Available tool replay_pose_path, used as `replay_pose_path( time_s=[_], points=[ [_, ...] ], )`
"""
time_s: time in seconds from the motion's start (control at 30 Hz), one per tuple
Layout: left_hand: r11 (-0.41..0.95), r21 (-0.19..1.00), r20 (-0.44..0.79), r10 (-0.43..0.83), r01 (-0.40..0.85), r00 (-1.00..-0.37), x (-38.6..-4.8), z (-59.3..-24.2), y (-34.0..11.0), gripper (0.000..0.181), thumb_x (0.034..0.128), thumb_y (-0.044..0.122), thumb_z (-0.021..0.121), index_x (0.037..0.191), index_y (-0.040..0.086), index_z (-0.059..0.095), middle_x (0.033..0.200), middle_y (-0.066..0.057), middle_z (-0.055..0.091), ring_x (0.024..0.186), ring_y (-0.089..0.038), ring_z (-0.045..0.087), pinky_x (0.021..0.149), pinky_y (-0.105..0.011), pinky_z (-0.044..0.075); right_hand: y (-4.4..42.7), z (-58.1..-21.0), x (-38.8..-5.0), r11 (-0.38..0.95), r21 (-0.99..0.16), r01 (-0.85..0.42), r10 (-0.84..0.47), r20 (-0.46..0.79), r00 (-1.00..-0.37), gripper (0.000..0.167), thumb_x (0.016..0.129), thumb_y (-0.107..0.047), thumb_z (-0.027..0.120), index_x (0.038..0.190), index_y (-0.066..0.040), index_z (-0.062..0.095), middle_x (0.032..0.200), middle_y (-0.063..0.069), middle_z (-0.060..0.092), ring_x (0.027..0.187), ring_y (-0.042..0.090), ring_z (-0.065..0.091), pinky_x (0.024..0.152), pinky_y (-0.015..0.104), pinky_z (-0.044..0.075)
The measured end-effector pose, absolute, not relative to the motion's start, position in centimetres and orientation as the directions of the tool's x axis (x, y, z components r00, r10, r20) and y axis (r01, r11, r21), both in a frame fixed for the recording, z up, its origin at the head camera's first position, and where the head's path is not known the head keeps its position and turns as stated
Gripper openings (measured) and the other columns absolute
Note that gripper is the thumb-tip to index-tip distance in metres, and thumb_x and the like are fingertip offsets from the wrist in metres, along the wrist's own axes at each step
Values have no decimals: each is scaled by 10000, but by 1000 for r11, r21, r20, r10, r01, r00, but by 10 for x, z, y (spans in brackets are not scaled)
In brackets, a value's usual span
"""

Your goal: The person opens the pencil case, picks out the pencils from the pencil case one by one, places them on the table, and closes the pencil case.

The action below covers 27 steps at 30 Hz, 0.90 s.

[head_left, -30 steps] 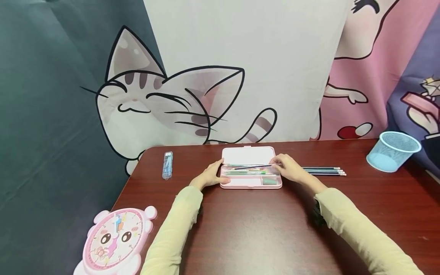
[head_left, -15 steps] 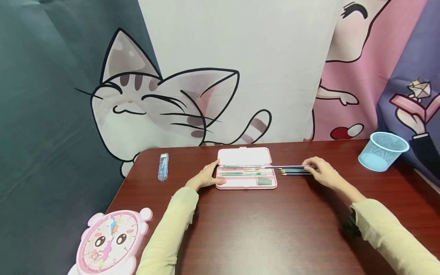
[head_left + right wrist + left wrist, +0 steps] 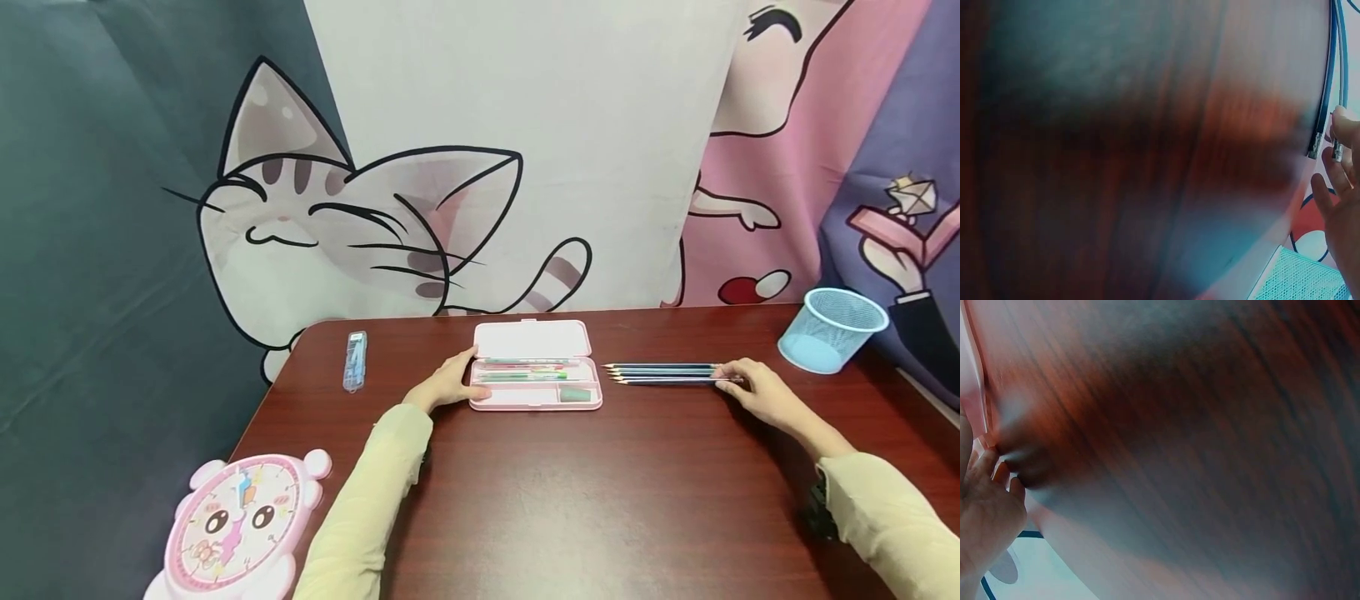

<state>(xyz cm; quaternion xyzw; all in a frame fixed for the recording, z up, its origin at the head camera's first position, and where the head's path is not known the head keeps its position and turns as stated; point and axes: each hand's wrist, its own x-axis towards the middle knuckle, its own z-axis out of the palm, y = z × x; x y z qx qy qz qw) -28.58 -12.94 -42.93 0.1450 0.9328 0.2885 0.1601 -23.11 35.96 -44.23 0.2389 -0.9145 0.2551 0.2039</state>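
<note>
The pink pencil case [image 3: 532, 340] lies open on the table with its lid folded back. Several slim pens [image 3: 521, 377] and a grey-green block [image 3: 575, 396] sit inside. My left hand [image 3: 444, 386] holds the case's left end, thumb over the front corner and fingers by the hinge. In the left wrist view, fingertips of that hand [image 3: 991, 512] meet the pink edge. To the right of the case, several dark pencils lie side by side, tips pointing left. My right hand [image 3: 759, 390] pinches the end of the nearest pencil [image 3: 663, 382]; the right wrist view shows the held pencil [image 3: 1342, 69] between thumb and finger.
A light blue mesh pen holder [image 3: 832, 332] stands at the far right. At the back left lies a small blue clear-plastic case [image 3: 356, 361]. The pink clock [image 3: 238, 525] is at the front left. A printed cloth hangs behind the table [image 3: 540, 500].
My right hand has carried a pencil out of the pencil case, rightward, and lowered it beside the other pencils. The left hand has stayed on the case. The view has shifted slightly.
</note>
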Motion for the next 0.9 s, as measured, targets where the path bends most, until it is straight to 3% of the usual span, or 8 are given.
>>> replay_pose_path(
  time_s=[0.17, 0.3, 0.53, 0.6, 0.73, 0.9],
  points=[
    [797, 581, -221, 351, 166, -910, -284, -424, -127, 902, 784, 386, 694, 1467, 111, 173, 1504, -98, 248, 1390, -266, 209, 1118, -445, 211, 354, -440, -232, 834, -314, -453, -287, 454, -844, 162, 668, -2, 752, 786, -72, 667, 765, 61, 640, 705, 79, 507, 640, 206, 391],
    [808, 561, -213, 349, 178, -913, -283, -420, -126, 891, 792, 376, 690, 1466, 107, 173, 1499, -97, 258, 1383, -268, 226, 1110, -446, 231, 346, -438, -234, 850, -339, -403, -246, 421, -873, 147, 679, -47, 760, 796, -71, 674, 778, 85, 630, 723, 187, 494, 634, 299, 370],
    [812, 553, -207, 351, 187, -913, -285, -418, -133, 891, 796, 368, 687, 1466, 96, 166, 1501, -104, 253, 1386, -274, 219, 1114, -444, 222, 295, -428, -255, 770, -496, -402, -205, 404, -891, 150, 732, -62, 734, 869, -28, 683, 827, 120, 655, 756, 59, 536, 686, 174, 389],
    [810, 559, -209, 346, 179, -914, -284, -420, -133, 892, 796, 372, 686, 1467, 102, 165, 1503, -100, 251, 1387, -273, 216, 1114, -449, 221, 271, -424, -261, 747, -531, -401, -223, 368, -903, 145, 754, -70, 719, 887, -27, 680, 843, 113, 663, 764, 79, 568, 700, 174, 415],
    [806, 571, -221, 336, 158, -915, -282, -422, -130, 893, 793, 374, 688, 1470, 125, 162, 1503, -89, 251, 1387, -269, 215, 1110, -460, 225, 226, -420, -270, 688, -605, -402, -307, 260, -916, 144, 802, -107, 684, 923, -30, 675, 868, 98, 682, 756, 108, 588, 681, 205, 461],
    [803, 570, -215, 349, 173, -912, -280, -424, -126, 889, 795, 357, 690, 1470, 120, 162, 1496, -101, 266, 1382, -284, 227, 1104, -461, 236, 191, -419, -275, 649, -601, -468, -472, 164, -866, 162, 828, -141, 662, 936, -27, 700, 925, 119, 693, 725, 119, 564, 637, 217, 449]
  ],
)
